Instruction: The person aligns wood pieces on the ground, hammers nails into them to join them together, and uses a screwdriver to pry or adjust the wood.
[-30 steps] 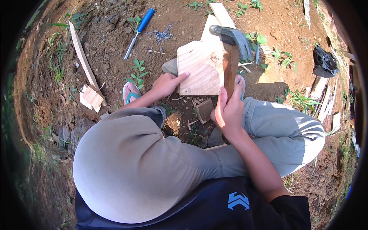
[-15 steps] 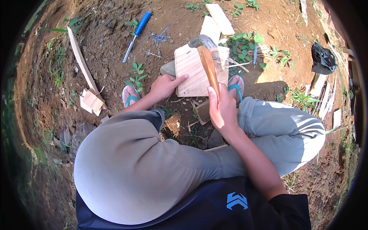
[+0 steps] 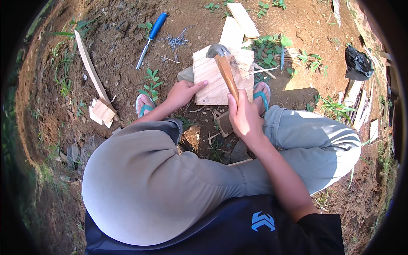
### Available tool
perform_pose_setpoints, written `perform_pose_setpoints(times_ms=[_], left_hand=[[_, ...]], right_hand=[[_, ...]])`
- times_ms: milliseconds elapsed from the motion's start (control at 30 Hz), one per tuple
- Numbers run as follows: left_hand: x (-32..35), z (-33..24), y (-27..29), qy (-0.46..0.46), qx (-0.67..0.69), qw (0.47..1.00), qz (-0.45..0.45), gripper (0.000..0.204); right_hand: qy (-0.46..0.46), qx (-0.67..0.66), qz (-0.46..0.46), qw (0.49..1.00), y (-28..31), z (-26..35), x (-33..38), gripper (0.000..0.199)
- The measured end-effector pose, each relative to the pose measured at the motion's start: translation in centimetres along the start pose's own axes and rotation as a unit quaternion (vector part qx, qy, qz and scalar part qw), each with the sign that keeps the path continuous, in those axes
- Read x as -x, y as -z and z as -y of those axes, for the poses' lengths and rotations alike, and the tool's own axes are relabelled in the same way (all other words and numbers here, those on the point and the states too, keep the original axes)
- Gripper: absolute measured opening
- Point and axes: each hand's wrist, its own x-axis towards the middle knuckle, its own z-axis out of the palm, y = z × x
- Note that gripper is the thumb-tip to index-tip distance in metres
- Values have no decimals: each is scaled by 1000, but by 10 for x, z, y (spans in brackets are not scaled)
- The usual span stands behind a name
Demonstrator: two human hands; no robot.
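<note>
A squarish wooden board [image 3: 209, 87] lies in front of me between my feet, with grey stone showing at its left edge. My left hand [image 3: 182, 93] grips the board's left side, thumb on the top face and fingers partly hidden below. In my right hand [image 3: 245, 114] is a hammer [image 3: 228, 75], held closed around the lower part of its wooden handle. The metal head is over the far part of the board; whether it touches the wood, I cannot tell. Near the board's far right corner the wood looks rough and splintered.
A blue-handled chisel [image 3: 155, 32] lies at the far left beside loose nails [image 3: 176, 41]. Wood offcuts [image 3: 243, 20] are beyond the board, more [image 3: 103, 111] at left. A black plastic bag [image 3: 358, 63] sits at right. A small wooden piece [image 3: 225, 123] lies between my legs.
The hammer head has come slightly nearer and to the left, over the board. My right hand has shifted a little left with it. My left hand keeps its hold on the board.
</note>
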Motion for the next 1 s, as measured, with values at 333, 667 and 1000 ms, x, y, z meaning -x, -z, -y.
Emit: perform_pose_setpoints(times_ms=[333, 667, 1000], left_hand=[[6, 3, 0, 5, -11, 1000, -5, 76], [10, -11, 5, 10, -21, 1000, -12, 75], [10, 10, -1, -10, -5, 1000, 5, 68]], right_hand=[[12, 48, -3, 999, 13, 9, -7, 30], [-16, -23, 34, 999, 17, 10, -7, 33], [8, 72, 45, 996, 1, 8, -4, 35]])
